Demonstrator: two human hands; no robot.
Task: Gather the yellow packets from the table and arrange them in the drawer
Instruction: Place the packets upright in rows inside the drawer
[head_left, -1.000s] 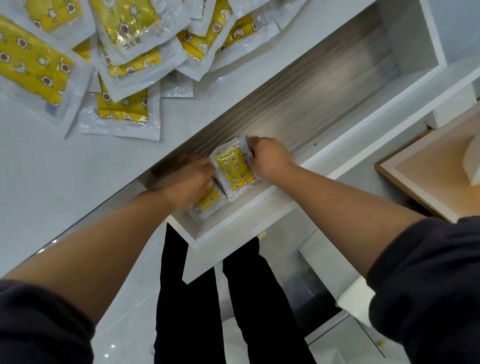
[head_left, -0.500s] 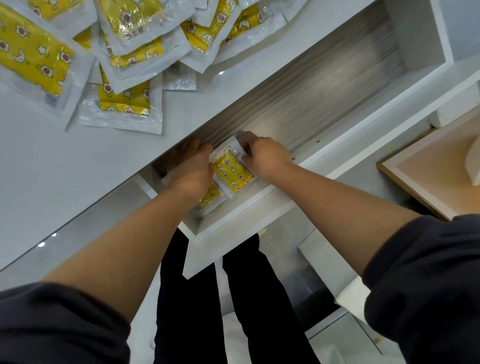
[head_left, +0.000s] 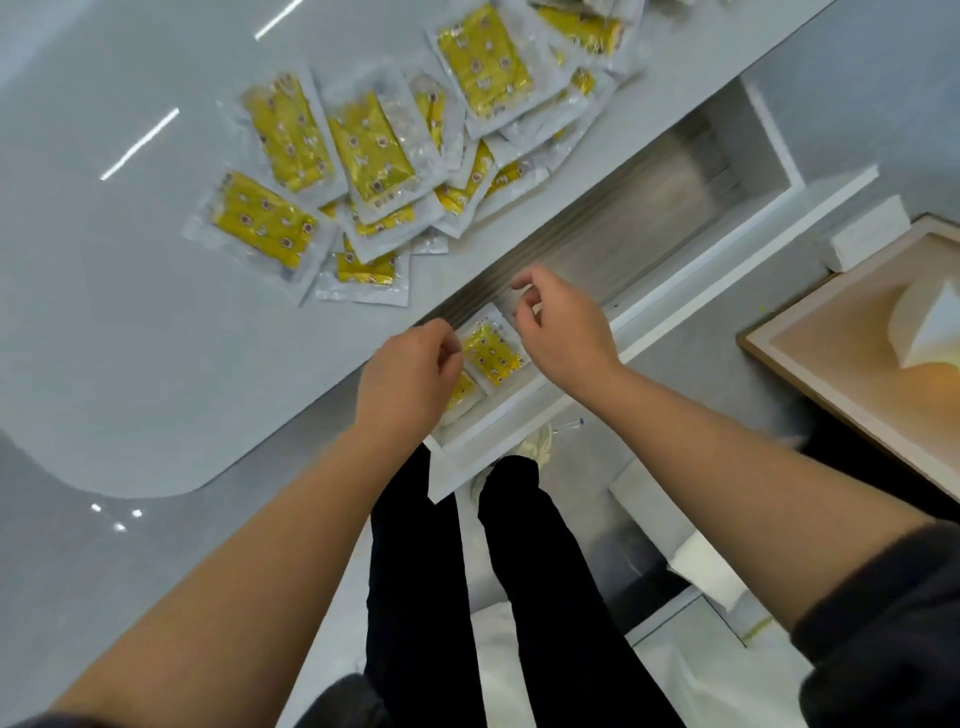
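Lowest in the frame, two black trouser legs (head_left: 415, 597), with dark sleeves (head_left: 883, 623) at both bottom corners. Just above centre, left hand (head_left: 408, 376) with fingers loosely curled, gripping nothing, covering part of a yellow packet (head_left: 461, 391) in the near left end of the drawer (head_left: 670, 293). Beside it, right hand (head_left: 566, 332) likewise slack, forefinger and thumb bent toward each other with nothing between them, hovering over the drawer's front rim. Between the two hands, a second yellow packet (head_left: 492, 354) lying flat and overlapping the first; contact with either hand impossible to tell through the blur. Grey drawer floor stretching toward the upper right. Farther up, on the white desk (head_left: 130, 338), a loose overlapping pile of yellow packets (head_left: 374, 156) in the upper middle. At the right edge, a wooden tray (head_left: 841, 364) holding a white object (head_left: 924, 327).
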